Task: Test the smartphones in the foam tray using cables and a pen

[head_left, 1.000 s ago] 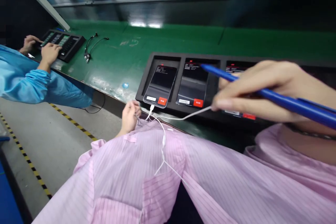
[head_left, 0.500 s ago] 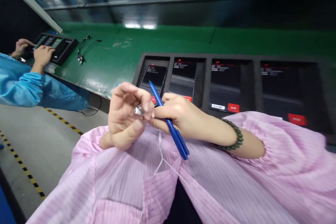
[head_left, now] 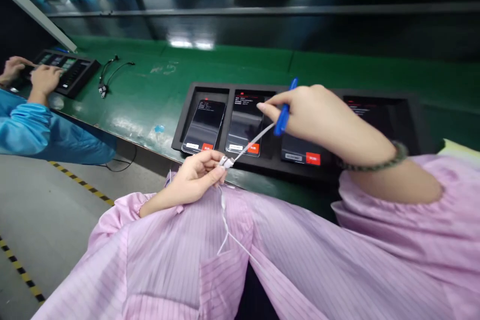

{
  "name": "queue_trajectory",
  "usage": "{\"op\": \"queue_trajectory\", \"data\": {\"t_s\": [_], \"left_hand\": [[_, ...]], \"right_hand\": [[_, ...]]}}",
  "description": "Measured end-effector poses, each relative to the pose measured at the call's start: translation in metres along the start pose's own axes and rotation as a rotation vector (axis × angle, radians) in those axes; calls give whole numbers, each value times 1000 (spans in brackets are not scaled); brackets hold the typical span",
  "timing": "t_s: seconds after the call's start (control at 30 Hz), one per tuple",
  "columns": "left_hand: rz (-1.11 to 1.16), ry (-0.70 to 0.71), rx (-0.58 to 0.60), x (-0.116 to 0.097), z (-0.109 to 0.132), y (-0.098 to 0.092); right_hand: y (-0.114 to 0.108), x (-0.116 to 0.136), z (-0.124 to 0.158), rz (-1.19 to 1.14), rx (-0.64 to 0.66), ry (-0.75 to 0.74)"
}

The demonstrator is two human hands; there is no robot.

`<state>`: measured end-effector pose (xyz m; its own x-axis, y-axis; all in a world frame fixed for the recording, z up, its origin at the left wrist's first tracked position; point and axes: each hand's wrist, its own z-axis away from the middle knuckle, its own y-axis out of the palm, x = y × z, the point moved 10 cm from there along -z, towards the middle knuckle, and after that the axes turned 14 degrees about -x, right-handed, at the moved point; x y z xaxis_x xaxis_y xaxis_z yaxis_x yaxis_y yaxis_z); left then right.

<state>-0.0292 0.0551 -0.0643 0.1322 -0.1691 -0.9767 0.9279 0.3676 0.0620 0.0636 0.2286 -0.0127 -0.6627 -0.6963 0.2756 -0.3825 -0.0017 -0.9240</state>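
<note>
**Item 1 – white cable** (head_left: pixel 252 140). It is stretched in a straight line between the two hands, over the near rim of the tray. Its plug (head_left: pixel 226 161) is at the lower end. A second run hangs slack from the left hand down the pink smock (head_left: pixel 180 260). The tension likely keeps the lead off the screens.

**Item 2 – left hand** (head_left: pixel 195 181). It is low, at the table's near edge, palm turned inward with the wrist resting towards the lap. The fingers are closed narrowly on the cable just behind the plug, thumb on top, so the metal tip points out towards the tray.

**Item 3 – right hand** (head_left: pixel 318 117). It is raised above the tray with the forearm crossing from the right, a bead bracelet (head_left: pixel 375 163) at the wrist. The fingers are curled round the blue pen (head_left: pixel 284 110), which stands nearly upright. The forefinger is extended leftward. The cable's upper end disappears beside the pen, so the grip on it cannot be made out. Parking the pen in the fist seems to free the fingertips.

**Item 4 – black tray** (head_left: pixel 262 164). It sits on the green table (head_left: pixel 150 95) and holds phones (head_left: pixel 204 126) face up in separate wells, each lit with a red button.

**Item 5 – surroundings.** To the far left, a co-worker's hands (head_left: pixel 43 77) in blue sleeves rest on another tray (head_left: pixel 80 67). Black leads (head_left: pixel 108 71) lie loose beside it.
</note>
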Motion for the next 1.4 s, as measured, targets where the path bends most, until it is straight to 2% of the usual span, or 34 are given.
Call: {"op": "queue_trajectory", "data": {"t_s": [0.07,0.13,0.2,0.27,0.37,0.43,0.57,0.8,0.9,1.0,1.07,1.17,1.23,1.4], "left_hand": [[-128,-44,57,14,-3,7],[-323,-29,36,22,-5,5],[-471,13,-22,21,-6,-1],[-540,74,-91,11,-7,-7],[-672,156,-231,-10,-10,-18],[-782,158,-278,-16,-14,-23],[-860,143,-226,-16,-19,-23],[-796,217,-312,-21,-28,-34],[-836,240,-354,-21,-40,-32],[-816,258,-374,-26,-43,-31],[-730,248,-310,-29,-38,-28],[-598,201,-141,-29,-23,-18],[-541,165,-72,-26,-14,-12],[-492,95,-7,-6,-10,-1]], "right_hand": [[18,-21,-23,96,51,42],[37,-31,-39,133,67,48],[52,-36,-49,152,46,38],[60,-37,-54,164,14,20],[62,-37,-55,177,-19,-11],[60,-36,-55,187,-16,-20],[56,-34,-54,233,2,-30],[65,-31,-48,241,77,-43],[52,-36,-52,114,24,33],[27,-43,-55,-67,-40,98],[10,-45,-53,-145,-53,97],[-8,-43,-46,-198,-53,74],[-14,-41,-42,-269,-50,94],[-18,-36,-36,-450,-62,154]]}}
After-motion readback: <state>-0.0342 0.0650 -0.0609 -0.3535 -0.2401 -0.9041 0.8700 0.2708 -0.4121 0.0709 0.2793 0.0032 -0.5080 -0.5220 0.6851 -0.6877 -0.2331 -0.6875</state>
